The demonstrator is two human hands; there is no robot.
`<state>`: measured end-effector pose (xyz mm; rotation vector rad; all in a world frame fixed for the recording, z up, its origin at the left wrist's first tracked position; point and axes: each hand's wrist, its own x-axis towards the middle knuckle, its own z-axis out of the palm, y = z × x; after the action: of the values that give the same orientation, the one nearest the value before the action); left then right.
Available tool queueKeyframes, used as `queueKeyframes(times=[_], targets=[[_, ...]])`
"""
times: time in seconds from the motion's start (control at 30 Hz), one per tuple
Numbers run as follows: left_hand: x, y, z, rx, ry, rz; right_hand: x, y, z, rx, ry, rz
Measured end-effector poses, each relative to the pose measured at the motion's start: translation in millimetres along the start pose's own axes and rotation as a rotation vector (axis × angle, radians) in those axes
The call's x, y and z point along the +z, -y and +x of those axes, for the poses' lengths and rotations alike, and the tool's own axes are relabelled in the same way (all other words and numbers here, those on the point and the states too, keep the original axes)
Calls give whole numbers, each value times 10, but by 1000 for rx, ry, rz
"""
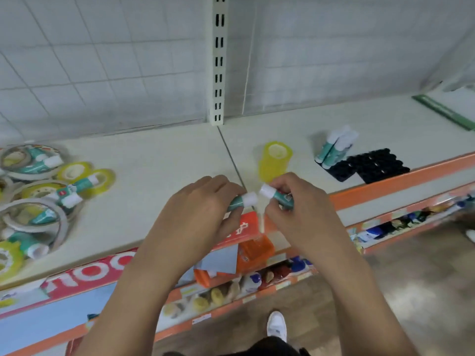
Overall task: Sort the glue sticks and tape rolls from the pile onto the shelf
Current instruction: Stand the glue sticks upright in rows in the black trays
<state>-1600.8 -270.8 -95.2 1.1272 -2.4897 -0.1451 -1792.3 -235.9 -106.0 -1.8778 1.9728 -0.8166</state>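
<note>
Left hand (203,204) grips one glue stick (243,201); right hand (295,201) grips a second glue stick (276,196), white caps nearly meeting above the shelf (159,176) front edge. The mixed pile (43,191) of sticks and tape rolls lies far left. A yellow tape stack (275,160) and standing glue sticks (335,147) in a black tray (372,165) sit right.

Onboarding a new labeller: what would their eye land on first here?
Two bare hands at centre: the left hand grips a teal, white-capped glue stick, the right hand a second glue stick, caps nearly meeting above the cream shelf. Just behind stands a translucent yellow stack of tape rolls. A pile of tape rolls and glue sticks lies far left; upright glue sticks stand at a black slotted tray's left end.
</note>
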Motion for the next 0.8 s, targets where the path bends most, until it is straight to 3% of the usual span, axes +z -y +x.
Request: queueKeyframes(times=[0.37,0.8], targets=[[938,-1114,1249,-44,28,11,-972,-1602,443,-12,60,-43],[1334,-1246,1596,-117,105,-58,-1071,-1949,676,-71,100,10]])
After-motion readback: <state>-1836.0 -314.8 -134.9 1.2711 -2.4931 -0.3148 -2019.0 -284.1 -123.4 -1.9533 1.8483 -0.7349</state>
